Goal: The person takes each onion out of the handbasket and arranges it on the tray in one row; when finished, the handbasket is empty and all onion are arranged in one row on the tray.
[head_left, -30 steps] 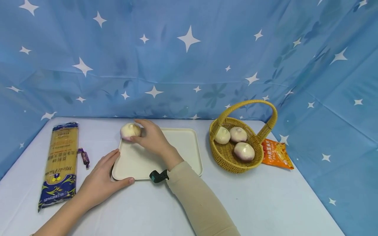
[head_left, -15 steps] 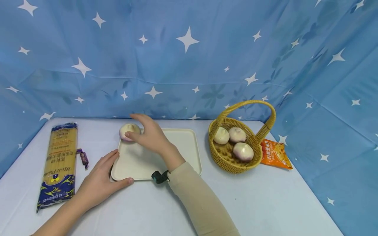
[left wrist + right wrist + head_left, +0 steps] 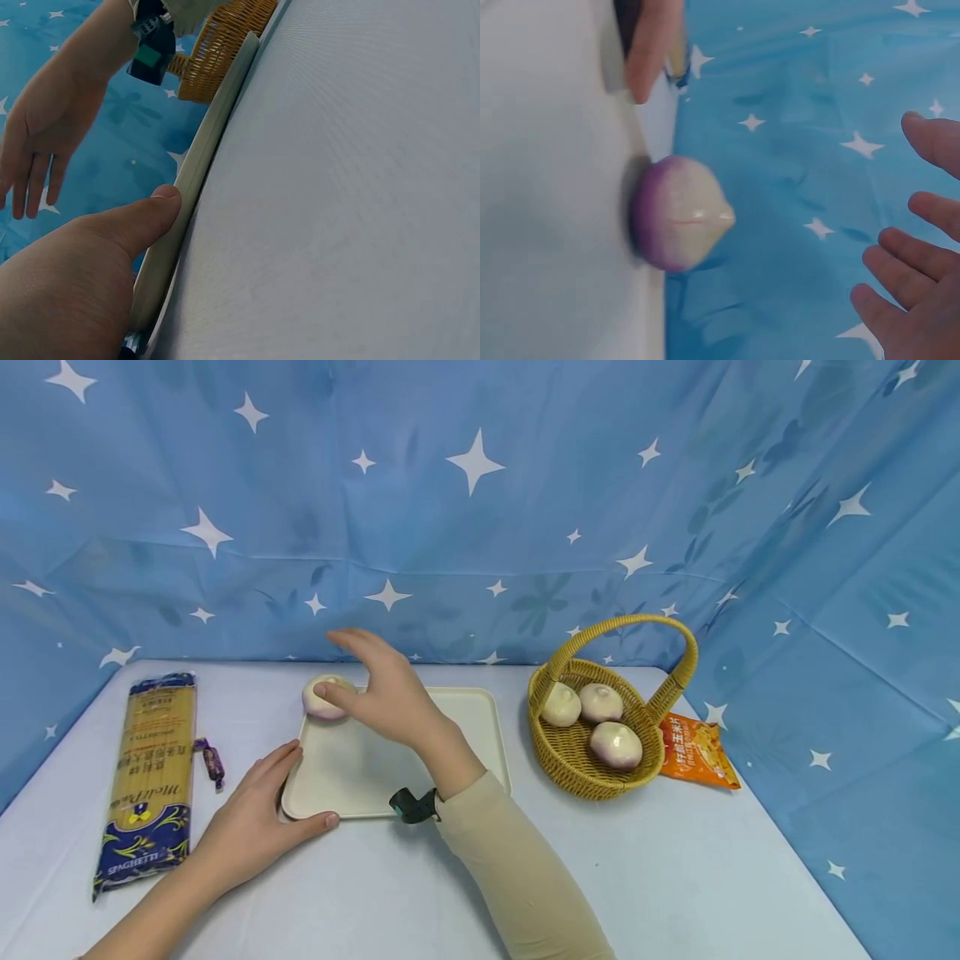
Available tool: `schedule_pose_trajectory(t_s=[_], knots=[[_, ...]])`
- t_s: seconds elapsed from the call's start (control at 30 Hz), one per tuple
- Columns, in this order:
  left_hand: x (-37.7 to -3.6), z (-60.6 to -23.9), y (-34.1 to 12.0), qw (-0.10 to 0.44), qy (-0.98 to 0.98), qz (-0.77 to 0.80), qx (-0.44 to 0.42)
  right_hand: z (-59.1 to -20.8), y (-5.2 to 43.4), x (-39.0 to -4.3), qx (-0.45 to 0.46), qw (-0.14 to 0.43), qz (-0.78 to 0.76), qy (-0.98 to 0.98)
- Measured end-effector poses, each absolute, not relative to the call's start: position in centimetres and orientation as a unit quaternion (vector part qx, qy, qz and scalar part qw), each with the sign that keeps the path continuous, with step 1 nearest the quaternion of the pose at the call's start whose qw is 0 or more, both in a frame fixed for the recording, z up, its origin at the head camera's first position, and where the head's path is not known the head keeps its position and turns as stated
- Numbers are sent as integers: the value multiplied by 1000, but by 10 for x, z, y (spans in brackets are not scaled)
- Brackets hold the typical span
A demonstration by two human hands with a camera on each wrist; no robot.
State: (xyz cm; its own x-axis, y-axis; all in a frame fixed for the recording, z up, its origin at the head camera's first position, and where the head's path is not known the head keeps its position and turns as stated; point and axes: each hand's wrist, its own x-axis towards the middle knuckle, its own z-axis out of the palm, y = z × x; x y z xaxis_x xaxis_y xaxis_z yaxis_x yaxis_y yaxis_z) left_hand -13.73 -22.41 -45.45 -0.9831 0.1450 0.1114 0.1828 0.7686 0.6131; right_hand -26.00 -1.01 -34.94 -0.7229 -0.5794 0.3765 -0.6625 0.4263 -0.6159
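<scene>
A white turnip with a purple base (image 3: 330, 700) sits at the far left corner of the cream tray (image 3: 420, 777), its tip pointing up. Over the tray is my right hand (image 3: 393, 693), thumb and fingers spread and holding nothing. In the head view the thumb overlaps the turnip, but in the right wrist view a gap shows between the turnip (image 3: 681, 214) and the right hand (image 3: 922, 262). My left hand (image 3: 251, 818) rests at the tray's near left corner, fingers along the left edge. Its thumb touches the front rim in the left wrist view.
Right of the tray stands a wicker basket (image 3: 558, 767) with a tall handle, holding several turnips (image 3: 617, 745). An orange snack bag (image 3: 701, 752) lies behind it. On the left are a spaghetti pack (image 3: 146, 777) and a purple-wrapped candy (image 3: 212, 764). A blue curtain (image 3: 420, 510) borders the table.
My right hand has let go of the turnip and lifted up and back from it, fingers spreading. The turnip stays on the tray corner. My left hand has not moved.
</scene>
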Motion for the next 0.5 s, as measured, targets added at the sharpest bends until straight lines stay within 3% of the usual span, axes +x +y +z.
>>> schedule_pose_trajectory(t_s=[0.5], knots=[[-137, -455, -225, 18, -941, -329, -81, -307, 16, -231, 390, 85, 367, -840]])
